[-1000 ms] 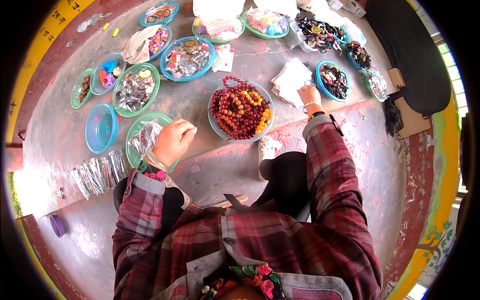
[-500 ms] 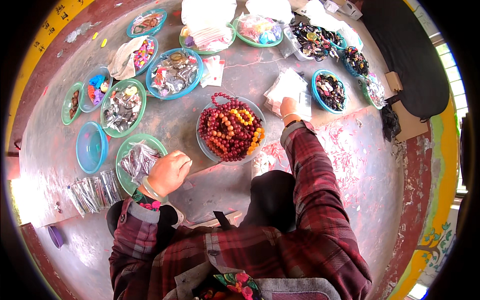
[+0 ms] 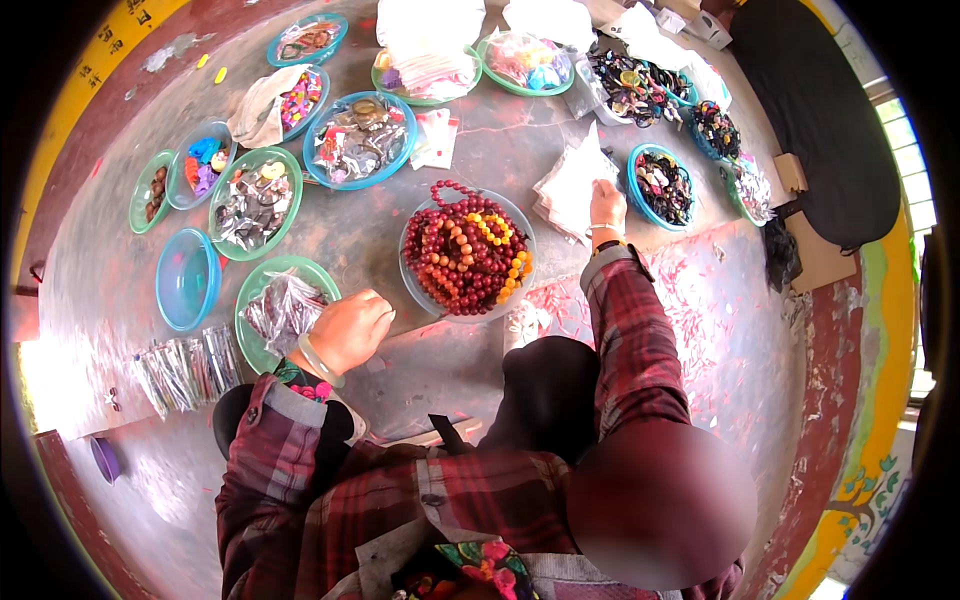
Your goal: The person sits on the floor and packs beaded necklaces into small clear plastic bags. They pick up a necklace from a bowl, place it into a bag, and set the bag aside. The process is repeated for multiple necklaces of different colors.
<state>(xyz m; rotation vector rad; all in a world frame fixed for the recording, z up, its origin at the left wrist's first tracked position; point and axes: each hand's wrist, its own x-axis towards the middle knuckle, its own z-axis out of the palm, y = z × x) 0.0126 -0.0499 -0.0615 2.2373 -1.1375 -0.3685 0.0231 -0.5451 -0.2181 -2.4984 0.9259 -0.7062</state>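
Nearest, at about eight o'clock, the left hand (image 3: 350,330) is seen loosely curled into a narrow fist, resting at the right rim of a green bowl (image 3: 262,345) that holds clear plastic packets (image 3: 283,308); whether anything is pinched in it cannot be told. Just left of that bowl, a row of small clear bags (image 3: 185,365) is laid flat on the floor, and an empty blue bowl (image 3: 186,278) is set above them. At the centre, a clear bowl (image 3: 420,295) is filled with red and orange bead strings (image 3: 465,252). Farther off, at about one o'clock, the right hand (image 3: 606,204) is stretched out, its fingers closed down on a stack of white paper sheets (image 3: 570,185). Just beyond, a blue bowl of dark trinkets (image 3: 662,185) is placed, and further bowls of mixed items are ranged along the far side.
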